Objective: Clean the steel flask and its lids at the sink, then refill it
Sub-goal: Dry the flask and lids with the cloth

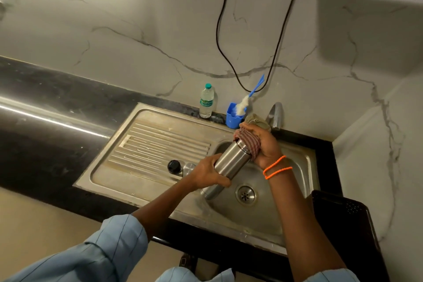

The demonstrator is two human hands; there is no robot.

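Note:
The steel flask is tilted over the sink basin, its mouth pointing up and to the right. My left hand grips its lower body. My right hand holds a checked cloth bunched over the flask's mouth. On the ribbed drainboard to the left lie a black lid and a steel lid, the latter partly hidden behind my left hand.
A tap stands behind my right hand. A blue cup with a bottle brush and a plastic water bottle stand at the wall. A black cable hangs down. A dark basket sits right.

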